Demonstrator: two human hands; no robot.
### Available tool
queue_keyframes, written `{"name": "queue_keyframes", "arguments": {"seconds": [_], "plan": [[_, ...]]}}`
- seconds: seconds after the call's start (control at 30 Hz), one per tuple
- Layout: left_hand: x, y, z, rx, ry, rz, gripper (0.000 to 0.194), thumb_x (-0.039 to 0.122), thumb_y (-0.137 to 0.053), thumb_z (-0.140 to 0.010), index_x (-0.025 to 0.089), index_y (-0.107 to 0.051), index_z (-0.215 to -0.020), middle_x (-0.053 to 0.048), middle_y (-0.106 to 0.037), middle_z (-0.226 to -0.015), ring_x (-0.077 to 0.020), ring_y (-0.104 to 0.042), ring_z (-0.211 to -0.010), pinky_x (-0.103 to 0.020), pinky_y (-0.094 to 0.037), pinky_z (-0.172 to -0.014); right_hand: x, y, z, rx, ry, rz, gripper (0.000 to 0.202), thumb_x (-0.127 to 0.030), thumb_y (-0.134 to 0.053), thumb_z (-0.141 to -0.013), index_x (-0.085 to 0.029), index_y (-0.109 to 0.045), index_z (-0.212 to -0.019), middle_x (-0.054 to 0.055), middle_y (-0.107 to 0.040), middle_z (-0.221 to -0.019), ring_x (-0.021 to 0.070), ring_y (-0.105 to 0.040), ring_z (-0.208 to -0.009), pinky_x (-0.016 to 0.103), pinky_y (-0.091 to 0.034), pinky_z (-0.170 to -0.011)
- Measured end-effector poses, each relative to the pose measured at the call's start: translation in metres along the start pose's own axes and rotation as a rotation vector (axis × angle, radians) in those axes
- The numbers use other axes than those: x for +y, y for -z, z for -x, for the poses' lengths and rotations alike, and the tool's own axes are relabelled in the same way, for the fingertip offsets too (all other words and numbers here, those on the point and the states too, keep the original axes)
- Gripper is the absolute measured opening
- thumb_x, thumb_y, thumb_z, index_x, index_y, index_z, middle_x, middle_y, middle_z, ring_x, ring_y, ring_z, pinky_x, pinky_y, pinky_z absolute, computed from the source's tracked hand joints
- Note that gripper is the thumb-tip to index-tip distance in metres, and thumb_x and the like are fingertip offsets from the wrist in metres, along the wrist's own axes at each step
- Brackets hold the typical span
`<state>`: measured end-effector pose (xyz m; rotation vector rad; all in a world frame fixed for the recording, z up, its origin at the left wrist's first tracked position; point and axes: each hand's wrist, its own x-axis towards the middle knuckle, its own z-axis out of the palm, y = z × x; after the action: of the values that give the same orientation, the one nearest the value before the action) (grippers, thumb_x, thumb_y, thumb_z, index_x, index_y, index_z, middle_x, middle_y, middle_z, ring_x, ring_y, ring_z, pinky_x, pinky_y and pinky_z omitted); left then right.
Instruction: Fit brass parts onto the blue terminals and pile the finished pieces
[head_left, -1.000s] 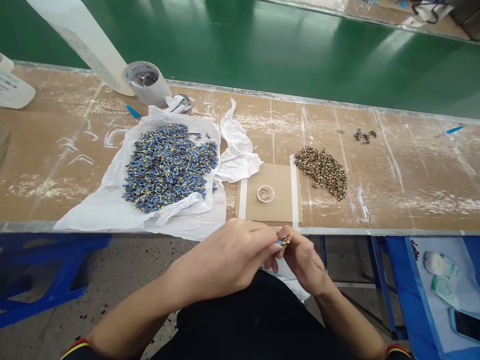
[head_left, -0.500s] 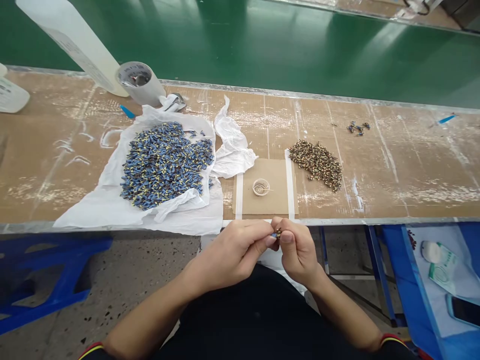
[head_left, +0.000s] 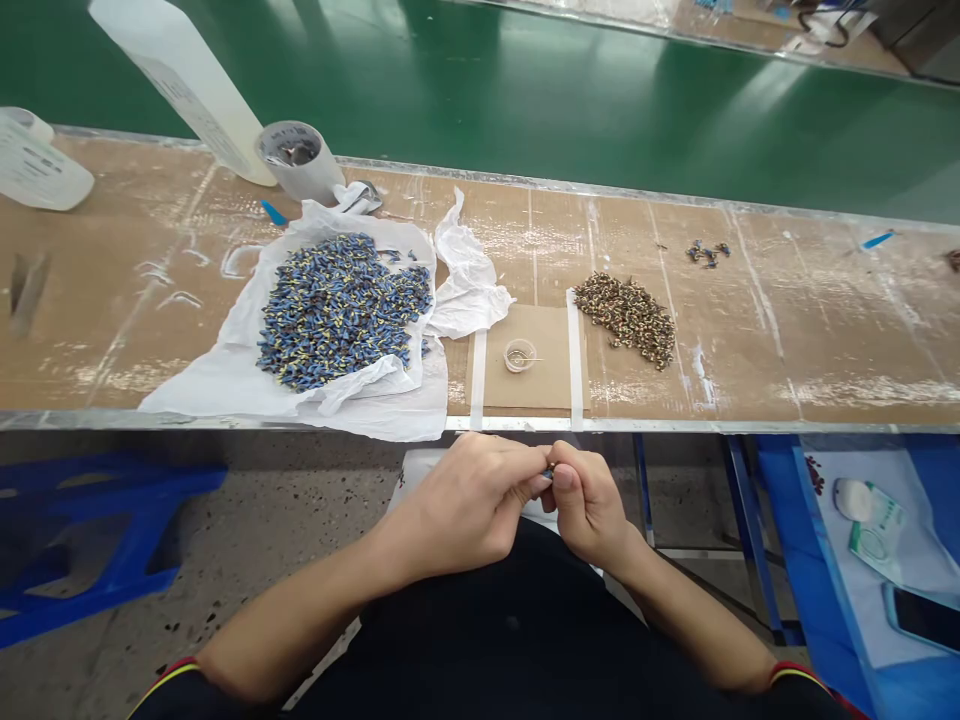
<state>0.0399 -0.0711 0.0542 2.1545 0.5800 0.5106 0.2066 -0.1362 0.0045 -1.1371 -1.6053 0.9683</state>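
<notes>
My left hand [head_left: 472, 500] and my right hand [head_left: 589, 500] meet in front of my body, just off the table's near edge. Between their pinched fingertips is a small blue part [head_left: 549, 473], mostly hidden; both hands are closed on it. Left of the hands, a heap of small blue and yellow parts [head_left: 337, 310] lies on white paper [head_left: 217, 385]. Right of centre is a pile of small brown and gold parts [head_left: 626, 315]. Straight ahead, a small round clear dish [head_left: 519, 356] with a thin wire-like piece rests on a taped cardboard square [head_left: 525, 392].
A tall bottle [head_left: 195, 100] and a tape roll [head_left: 300, 165] stand at the back left, near crumpled paper [head_left: 469, 275]. Several loose parts [head_left: 707, 254] lie at the right. Blue stools [head_left: 97, 530] flank me; a phone [head_left: 926, 618] rests on the right one [head_left: 817, 560].
The view has shifted slightly, so the table sits a little higher in the picture. My hands stay together, and less of the small blue part shows between my fingers.
</notes>
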Motion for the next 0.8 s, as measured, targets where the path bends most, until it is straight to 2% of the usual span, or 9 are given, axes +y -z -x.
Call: {"name": "queue_keyframes", "arguments": {"seconds": [0.17,0.27,0.4,0.53,0.63,0.8], "plan": [[0.009,-0.005,0.004,-0.013,0.036,0.005,0.023,0.006,-0.046,-0.090,0.017,-0.051,-0.071,0.002,-0.057,-0.064,-0.0116,-0.050,-0.057,-0.027,-0.032,-0.058,-0.004,0.008,0.004,-0.051,0.018,-0.016,0.036,-0.037,-0.031,-0.105,-0.023,-0.042,-0.074,-0.002,-0.047,-0.061,0.0114,-0.046,-0.052,0.025,-0.034,-0.052],[0.014,-0.005,0.003,-0.028,0.059,0.090,0.025,0.009,-0.042,-0.096,0.016,-0.058,-0.078,0.000,-0.063,-0.073,-0.0116,-0.056,-0.064,-0.024,-0.037,-0.064,-0.010,0.015,0.004,-0.083,-0.038,-0.073,0.039,-0.038,-0.031,-0.106,-0.022,-0.044,-0.072,-0.002,-0.049,-0.060,0.0114,-0.049,-0.054,0.025,-0.037,-0.054],[0.023,-0.002,0.002,-0.073,0.145,0.205,0.028,0.015,-0.039,-0.101,0.015,-0.062,-0.084,-0.001,-0.065,-0.081,-0.0116,-0.060,-0.074,-0.022,-0.042,-0.074,-0.020,0.016,0.005,-0.008,-0.147,-0.180,0.044,-0.042,-0.030,-0.106,-0.021,-0.044,-0.070,-0.002,-0.051,-0.056,0.0120,-0.049,-0.054,0.026,-0.039,-0.055],[0.029,0.001,0.003,-0.049,0.211,0.223,0.026,0.023,-0.041,-0.102,0.015,-0.060,-0.086,0.001,-0.061,-0.078,-0.0103,-0.053,-0.069,-0.021,-0.040,-0.068,-0.027,0.012,0.005,0.094,-0.151,-0.208,0.044,-0.043,-0.031,-0.106,-0.022,-0.044,-0.069,-0.001,-0.051,-0.057,0.0126,-0.049,-0.054,0.027,-0.040,-0.057],[0.031,0.004,0.001,-0.036,0.206,0.228,0.029,0.026,-0.041,-0.103,0.015,-0.060,-0.084,0.001,-0.059,-0.074,-0.0109,-0.051,-0.066,-0.022,-0.040,-0.065,-0.030,0.013,0.001,0.111,-0.121,-0.149,0.043,-0.039,-0.033,-0.106,-0.021,-0.045,-0.069,-0.001,-0.051,-0.058,0.0121,-0.049,-0.054,0.027,-0.039,-0.056],[0.027,0.016,-0.008,0.009,0.145,0.250,0.032,0.025,-0.038,-0.103,0.015,-0.058,-0.080,-0.001,-0.061,-0.077,-0.0123,-0.054,-0.070,-0.024,-0.042,-0.069,-0.033,0.016,-0.016,0.095,-0.085,-0.116,0.041,-0.036,-0.035,-0.105,-0.020,-0.048,-0.069,-0.001,-0.051,-0.061,0.0118,-0.050,-0.055,0.027,-0.038,-0.055]]}}
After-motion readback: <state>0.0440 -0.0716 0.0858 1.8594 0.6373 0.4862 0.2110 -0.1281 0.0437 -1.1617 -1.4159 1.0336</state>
